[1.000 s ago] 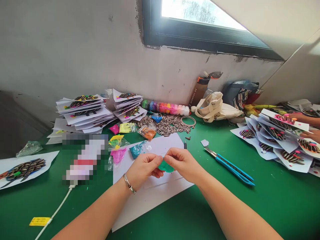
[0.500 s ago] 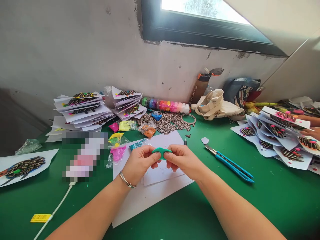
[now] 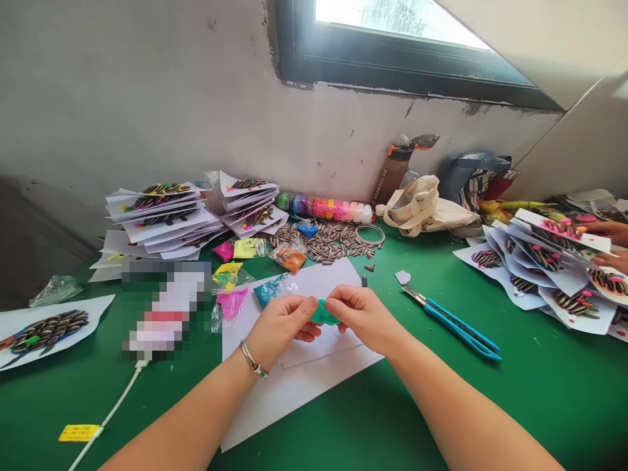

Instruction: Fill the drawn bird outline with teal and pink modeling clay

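A flattened piece of green modelling clay is pinched between my two hands above the white paper. My left hand, with a silver bracelet at the wrist, grips its left end between thumb and fingers. The right end is held by my right hand, thumb and fingers closed on it. Just beyond lies a plastic bag of teal clay. Bags of pink clay and orange clay lie nearby, and a pen rests behind my right hand.
A blue utility knife lies on the right. Sunflower seeds are heaped at the back near a brown bottle. Stacked seed pictures stand left and right, where another person's hands reach in. A white cable crosses the left side.
The green clay has turned and looks partly more covered by my fingers. My left hand has shifted slightly right and lower, its thumb moved up; my right hand has moved a little.
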The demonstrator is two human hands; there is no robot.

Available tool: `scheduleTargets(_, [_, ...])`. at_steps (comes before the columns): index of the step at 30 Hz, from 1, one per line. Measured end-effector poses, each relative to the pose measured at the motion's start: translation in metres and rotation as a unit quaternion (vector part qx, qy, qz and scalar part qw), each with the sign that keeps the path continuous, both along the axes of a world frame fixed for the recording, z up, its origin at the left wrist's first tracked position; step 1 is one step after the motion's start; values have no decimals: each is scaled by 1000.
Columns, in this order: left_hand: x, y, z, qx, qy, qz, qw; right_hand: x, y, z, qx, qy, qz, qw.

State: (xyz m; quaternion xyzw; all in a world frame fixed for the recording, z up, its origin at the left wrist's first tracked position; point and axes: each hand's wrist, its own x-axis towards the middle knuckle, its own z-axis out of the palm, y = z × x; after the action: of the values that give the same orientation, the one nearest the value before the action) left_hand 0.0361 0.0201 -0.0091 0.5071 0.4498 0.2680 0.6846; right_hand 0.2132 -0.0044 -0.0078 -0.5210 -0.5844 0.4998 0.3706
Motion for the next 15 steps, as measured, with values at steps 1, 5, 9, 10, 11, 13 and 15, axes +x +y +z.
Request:
scheduleTargets(1, [1, 0, -1, 2, 4, 5, 1000, 0, 0, 1, -2, -8, 4, 1000])
scheduleTargets(5, [2, 0, -2, 35, 38, -3, 999, -2, -1, 5, -16, -43, 12, 999])
scheduleTargets(9, [2, -1, -1, 56, 42, -16, 997, -5, -1, 2, -15, -46, -19, 999])
scheduleTargets(10, [2, -2, -1, 50, 31, -14, 998, -5, -1, 0, -13, -43, -21, 999])
scheduleTargets(11, [2, -2, -1, 40, 18, -10, 999, -5, -2, -1, -11, -43, -19, 999])
scheduleTargets(13, [2, -2, -2, 16, 1, 0, 1000, -6, -2, -4, -4, -43, -7, 999])
scheduleTargets(15, [2, -2, -1, 1, 0, 6, 1000, -7, -2, -5, 1, -43, 0, 999])
